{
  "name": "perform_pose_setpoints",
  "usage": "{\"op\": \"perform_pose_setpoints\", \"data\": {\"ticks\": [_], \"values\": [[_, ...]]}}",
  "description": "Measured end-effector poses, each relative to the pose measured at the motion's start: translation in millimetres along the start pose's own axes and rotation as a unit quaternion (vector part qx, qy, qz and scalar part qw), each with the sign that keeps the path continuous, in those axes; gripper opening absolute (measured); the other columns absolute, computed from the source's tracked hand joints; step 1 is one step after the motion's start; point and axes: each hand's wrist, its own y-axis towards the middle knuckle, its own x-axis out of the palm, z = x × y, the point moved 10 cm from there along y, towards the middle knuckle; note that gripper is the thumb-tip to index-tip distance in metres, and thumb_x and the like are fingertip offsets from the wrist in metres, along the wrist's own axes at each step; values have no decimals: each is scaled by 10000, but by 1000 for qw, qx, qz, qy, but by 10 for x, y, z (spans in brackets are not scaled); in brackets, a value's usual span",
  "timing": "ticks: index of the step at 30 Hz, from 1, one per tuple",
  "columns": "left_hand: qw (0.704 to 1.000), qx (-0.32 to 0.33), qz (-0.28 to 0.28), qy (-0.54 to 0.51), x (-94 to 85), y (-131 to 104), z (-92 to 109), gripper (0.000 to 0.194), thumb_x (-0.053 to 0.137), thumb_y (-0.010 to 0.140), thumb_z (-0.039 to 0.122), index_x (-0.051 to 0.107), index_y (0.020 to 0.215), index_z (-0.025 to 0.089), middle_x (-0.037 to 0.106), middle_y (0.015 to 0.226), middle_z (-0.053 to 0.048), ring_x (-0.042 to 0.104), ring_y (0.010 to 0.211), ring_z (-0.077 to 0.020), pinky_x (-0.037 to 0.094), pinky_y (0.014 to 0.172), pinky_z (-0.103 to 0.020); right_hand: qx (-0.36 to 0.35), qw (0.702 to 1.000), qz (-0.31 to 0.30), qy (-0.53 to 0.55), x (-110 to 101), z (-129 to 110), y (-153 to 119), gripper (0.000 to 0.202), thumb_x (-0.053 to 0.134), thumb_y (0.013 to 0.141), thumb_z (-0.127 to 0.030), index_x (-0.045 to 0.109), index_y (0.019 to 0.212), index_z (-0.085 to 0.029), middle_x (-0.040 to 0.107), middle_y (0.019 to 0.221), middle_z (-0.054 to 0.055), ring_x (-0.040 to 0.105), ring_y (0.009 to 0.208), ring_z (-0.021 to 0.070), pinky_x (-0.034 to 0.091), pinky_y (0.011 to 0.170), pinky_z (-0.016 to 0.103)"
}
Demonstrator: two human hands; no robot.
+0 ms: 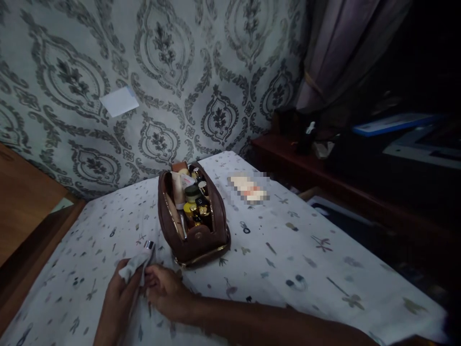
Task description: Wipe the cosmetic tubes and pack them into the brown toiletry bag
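A brown toiletry bag (200, 247) stands unzipped on the patterned sheet. Bottles with gold and dark caps, a pale tube (177, 190) and a dark-lidded jar (193, 193) are packed inside it. In front of the bag, my left hand (120, 298) is closed around a whitish cloth (135, 269). A shiny silver cap (149, 245) sticks out past the cloth's upper end; the body below it is covered. My right hand (167, 290) has its fingers curled against the cloth's lower right side, and its fingertips are partly hidden.
Right of the bag lies a pixelated pale item (248, 187). The patterned sheet (259, 278) reaches back to a wallpapered wall with a white switch plate (119, 101). Wooden furniture (29, 202) borders the left side, and a dark red ledge (288, 163) the right.
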Motion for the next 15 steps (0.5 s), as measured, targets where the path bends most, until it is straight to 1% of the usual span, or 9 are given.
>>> {"op": "perform_pose_setpoints", "data": {"ticks": [2, 3, 5, 7, 9, 11, 13, 15], "values": [[998, -40, 8, -39, -38, -59, -3, 393, 765, 583, 549, 675, 699, 185, 653, 687, -33, 624, 709, -235, 521, 676, -311, -13, 1000, 6, 20, 9, -21, -6, 387, 539, 658, -53, 598, 1020, -178, 620, 885, 6, 612, 837, 150, 484, 759, 266], [996, -73, 16, -53, -67, -108, -60, 372, 779, 576, 534, 676, 671, 189, 633, 625, -27, 626, 673, -240, 525, 646, -317, -18, 999, 8, 28, 14, -37, -14, 383, 555, 657, -53, 581, 1016, -184, 598, 856, -11, 597, 807, 136, 472, 754, 260], [986, -147, 38, -74, -135, -243, -251, 329, 786, 573, 514, 676, 613, 207, 536, 467, -3, 601, 545, -245, 511, 535, -332, -17, 998, 8, 61, 24, -58, -36, 391, 602, 672, -86, 528, 1037, -205, 552, 809, -45, 571, 732, 111, 452, 716, 247], [974, -197, 54, -94, -193, -384, -446, 276, 782, 576, 494, 691, 600, 234, 450, 378, 10, 570, 456, -258, 483, 455, -352, 3, 993, 0, 118, 53, -49, -55, 437, 657, 704, -171, 464, 1092, -231, 516, 790, -67, 550, 643, 95, 444, 650, 238], [969, -212, 54, -119, -223, -489, -580, 228, 774, 585, 471, 721, 640, 256, 459, 372, 0, 588, 461, -287, 488, 453, -378, 36, 985, -9, 167, 92, -14, -71, 475, 682, 743, -291, 427, 1140, -244, 498, 761, -74, 521, 558, 89, 436, 580, 234], [967, -213, 53, -133, -260, -570, -653, 217, 774, 586, 450, 745, 697, 266, 473, 377, -5, 602, 478, -299, 493, 461, -385, 58, 984, -27, 168, 147, 0, -87, 413, 652, 789, -397, 476, 1120, -224, 512, 737, -58, 504, 546, 96, 432, 562, 240], [967, -210, 53, -133, -305, -634, -666, 257, 802, 550, 418, 759, 755, 269, 455, 366, 8, 578, 454, -276, 480, 442, -361, 49, 990, -37, 125, 178, -36, -103, 307, 607, 826, -437, 567, 1014, -197, 535, 741, -32, 509, 615, 110, 439, 613, 248], [972, -189, 66, -126, -372, -668, -588, 309, 833, 513, 400, 757, 780, 264, 440, 363, 22, 538, 425, -240, 453, 410, -324, 18, 995, -44, 85, 205, -102, -132, 260, 598, 838, -424, 616, 947, -188, 558, 779, -19, 515, 707, 123, 443, 683, 251]]}}
